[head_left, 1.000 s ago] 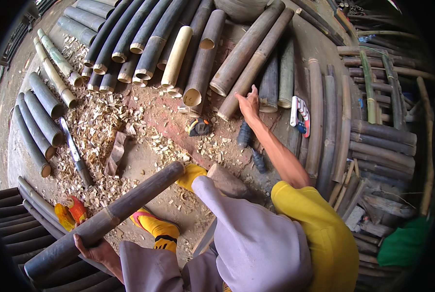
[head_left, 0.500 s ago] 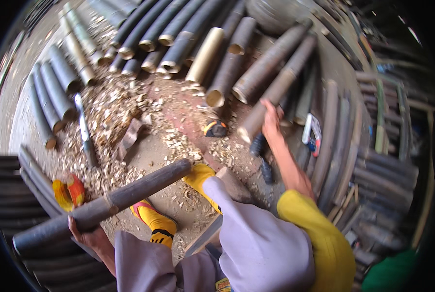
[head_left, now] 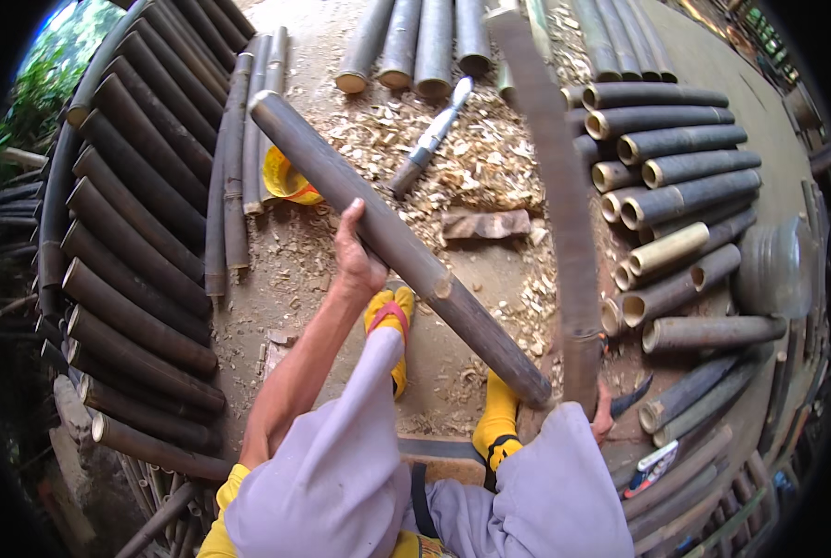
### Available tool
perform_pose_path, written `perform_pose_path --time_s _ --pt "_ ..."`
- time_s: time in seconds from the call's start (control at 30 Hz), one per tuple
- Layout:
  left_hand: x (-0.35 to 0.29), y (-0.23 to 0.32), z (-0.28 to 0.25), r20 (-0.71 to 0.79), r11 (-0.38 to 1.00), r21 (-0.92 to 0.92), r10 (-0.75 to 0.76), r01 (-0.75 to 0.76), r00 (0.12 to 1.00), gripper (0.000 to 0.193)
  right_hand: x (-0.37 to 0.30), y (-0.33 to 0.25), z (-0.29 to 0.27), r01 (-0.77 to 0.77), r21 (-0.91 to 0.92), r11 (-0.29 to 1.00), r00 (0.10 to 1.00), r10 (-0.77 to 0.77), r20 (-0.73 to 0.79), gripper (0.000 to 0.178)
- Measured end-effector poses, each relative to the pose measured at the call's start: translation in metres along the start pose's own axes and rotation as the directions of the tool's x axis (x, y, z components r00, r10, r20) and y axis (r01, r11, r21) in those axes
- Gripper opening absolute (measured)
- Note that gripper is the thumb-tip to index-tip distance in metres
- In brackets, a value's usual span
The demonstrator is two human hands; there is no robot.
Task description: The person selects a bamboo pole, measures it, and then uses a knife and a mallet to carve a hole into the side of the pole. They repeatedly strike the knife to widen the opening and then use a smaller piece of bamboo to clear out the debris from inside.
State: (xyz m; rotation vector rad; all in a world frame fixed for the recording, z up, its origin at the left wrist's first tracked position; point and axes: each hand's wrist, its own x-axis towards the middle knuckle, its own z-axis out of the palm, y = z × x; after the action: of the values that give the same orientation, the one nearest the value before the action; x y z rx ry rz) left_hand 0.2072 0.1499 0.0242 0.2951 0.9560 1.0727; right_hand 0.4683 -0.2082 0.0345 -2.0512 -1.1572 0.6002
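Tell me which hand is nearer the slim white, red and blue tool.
Right. The right hand is just up and left of the tool, apart from it; the left hand is much farther left, gripping a dark-brown bamboo tube.

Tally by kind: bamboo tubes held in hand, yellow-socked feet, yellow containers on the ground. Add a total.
Bamboo tubes held: 2 (left tube in left hand; right tube in right hand)
Yellow-socked feet: 2 (left foot; right foot)
Yellow container: 1
Total: 5
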Motion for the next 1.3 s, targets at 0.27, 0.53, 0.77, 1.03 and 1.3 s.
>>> perform_pose_path --time_s 0.27,0.53,0.77,1.03,1.3 --pt "0.002 0.002 -0.028 0.047 0.999 -0.048 -0.009 0.012 0.999 0.041 0.078 -0.041 0.058 0.26 0.057 0.964 0.928 -0.265 0.26 0.083" --pt "-0.003 0.0 -0.001 -0.012 0.998 0.043 0.05 -0.049 0.999 0.047 0.117 -0.038 0.094 0.339 0.134 0.931 0.879 -0.364 0.308 0.077" --pt "0.005 -0.002 -0.012 0.026 0.999 0.047 -0.021 0.02 0.999 0.063 0.126 -0.039 0.091 0.332 0.087 0.939 0.875 -0.341 0.343 0.077" --pt "-0.003 0.002 -0.021 0.0 0.972 0.233 0.047 -0.046 0.999 0.063 0.121 -0.044 0.096 0.369 0.13 0.92 0.873 -0.391 0.291 0.076" --pt "-0.019 0.009 -0.009 0.09 0.962 0.224 0.14 -0.157 0.986 0.068 0.116 -0.044 0.093 0.339 0.062 0.939 0.89 -0.342 0.301 0.081"
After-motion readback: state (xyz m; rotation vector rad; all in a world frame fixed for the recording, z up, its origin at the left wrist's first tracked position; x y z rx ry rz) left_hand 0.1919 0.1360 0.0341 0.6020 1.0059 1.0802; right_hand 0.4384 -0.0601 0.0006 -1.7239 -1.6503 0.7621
